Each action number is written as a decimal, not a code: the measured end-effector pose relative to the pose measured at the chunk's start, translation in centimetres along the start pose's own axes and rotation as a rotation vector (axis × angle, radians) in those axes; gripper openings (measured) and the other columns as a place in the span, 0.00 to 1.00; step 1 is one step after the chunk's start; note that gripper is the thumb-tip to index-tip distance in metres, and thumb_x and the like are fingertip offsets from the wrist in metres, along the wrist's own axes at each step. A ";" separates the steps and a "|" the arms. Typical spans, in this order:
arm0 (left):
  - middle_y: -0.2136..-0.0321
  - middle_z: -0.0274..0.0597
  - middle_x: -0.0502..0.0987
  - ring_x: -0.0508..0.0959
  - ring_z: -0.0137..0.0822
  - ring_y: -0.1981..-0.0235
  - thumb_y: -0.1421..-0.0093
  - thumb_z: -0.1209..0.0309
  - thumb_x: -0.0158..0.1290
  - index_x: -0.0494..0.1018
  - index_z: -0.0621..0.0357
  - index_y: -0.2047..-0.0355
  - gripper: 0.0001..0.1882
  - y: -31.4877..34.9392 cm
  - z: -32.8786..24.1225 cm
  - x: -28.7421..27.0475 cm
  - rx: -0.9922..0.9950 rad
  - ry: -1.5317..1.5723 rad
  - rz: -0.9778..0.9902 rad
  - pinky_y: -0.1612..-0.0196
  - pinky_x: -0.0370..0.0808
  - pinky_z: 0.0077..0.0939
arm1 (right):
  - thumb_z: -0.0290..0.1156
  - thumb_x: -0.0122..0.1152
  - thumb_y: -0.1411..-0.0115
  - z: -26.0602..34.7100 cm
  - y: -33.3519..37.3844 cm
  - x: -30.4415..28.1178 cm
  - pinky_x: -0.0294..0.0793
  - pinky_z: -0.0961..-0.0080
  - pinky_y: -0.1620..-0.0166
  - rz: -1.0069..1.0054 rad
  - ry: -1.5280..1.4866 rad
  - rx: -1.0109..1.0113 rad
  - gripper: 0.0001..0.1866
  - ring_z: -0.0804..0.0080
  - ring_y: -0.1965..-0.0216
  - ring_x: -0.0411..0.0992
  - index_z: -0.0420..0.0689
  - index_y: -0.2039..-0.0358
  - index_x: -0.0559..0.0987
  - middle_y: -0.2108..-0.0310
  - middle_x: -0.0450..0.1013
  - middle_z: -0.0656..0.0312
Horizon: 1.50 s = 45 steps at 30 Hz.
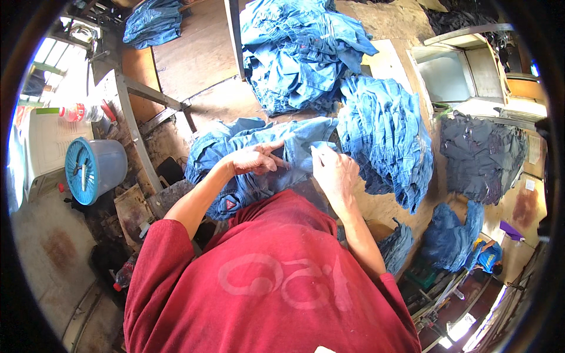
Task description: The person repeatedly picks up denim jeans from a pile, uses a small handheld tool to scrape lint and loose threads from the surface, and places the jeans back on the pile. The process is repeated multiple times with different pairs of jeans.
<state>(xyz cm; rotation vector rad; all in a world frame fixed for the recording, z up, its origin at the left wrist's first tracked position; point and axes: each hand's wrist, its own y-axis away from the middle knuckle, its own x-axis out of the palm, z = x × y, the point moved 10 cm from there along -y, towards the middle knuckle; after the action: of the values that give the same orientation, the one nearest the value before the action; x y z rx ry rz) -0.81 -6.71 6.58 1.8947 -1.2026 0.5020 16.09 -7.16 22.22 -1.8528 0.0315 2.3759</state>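
Observation:
A blue denim garment (247, 138) lies bunched in front of my body, with a reddish triangular patch on its near left part. My left hand (258, 159) rests on it, index finger stretched out and fingers apart. To its right, my right hand (335, 175) is closed in a pinch on a small pale-blue flap (322, 145) over the denim. Whether that flap belongs to the garment or is a loose piece, I cannot tell. Just right of my right hand lies a stack of folded denim garments (385, 132).
A large denim heap (294, 53) rises at the far side. At left, a blue bucket (109, 167) lies near a metal frame (135, 129). Dark garments (479, 156) are stacked at right, beyond more loose denim (450, 235). Another denim bundle (153, 23) sits far left.

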 end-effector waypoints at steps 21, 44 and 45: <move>0.35 0.56 0.76 0.70 0.21 0.74 0.40 0.79 0.60 0.33 0.53 0.18 0.59 0.6 0.2 0.4 -0.096 -0.044 -0.043 0.72 0.71 0.16 | 0.31 0.65 0.34 4.6 4.7 1.1 0.80 0.59 0.70 0.171 -0.488 -0.201 0.02 0.56 0.74 0.84 0.51 0.62 0.83 0.77 0.82 0.59; 0.54 0.35 0.85 0.86 0.28 0.58 0.28 0.73 0.58 0.75 0.61 0.40 0.18 17.1 8.5 0.5 0.329 0.534 -0.934 0.49 0.85 0.32 | 0.32 0.68 0.31 -18.5 -4.1 4.7 0.73 0.70 0.68 0.187 -0.520 -0.045 0.12 0.73 0.73 0.76 0.37 0.67 0.79 0.73 0.80 0.56; 0.54 0.32 0.85 0.85 0.28 0.58 0.26 0.73 0.56 0.74 0.59 0.39 0.17 16.3 8.6 0.2 0.311 0.452 -0.906 0.50 0.84 0.28 | 0.33 0.68 0.30 -19.7 -6.7 3.1 0.73 0.71 0.67 0.044 -0.584 -0.037 0.13 0.73 0.73 0.76 0.37 0.67 0.80 0.73 0.80 0.56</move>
<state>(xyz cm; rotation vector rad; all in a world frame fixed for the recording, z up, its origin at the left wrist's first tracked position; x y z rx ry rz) -15.87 -17.21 8.61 2.1779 0.0762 0.5693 35.09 -2.10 14.74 -1.1120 -0.0299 2.8603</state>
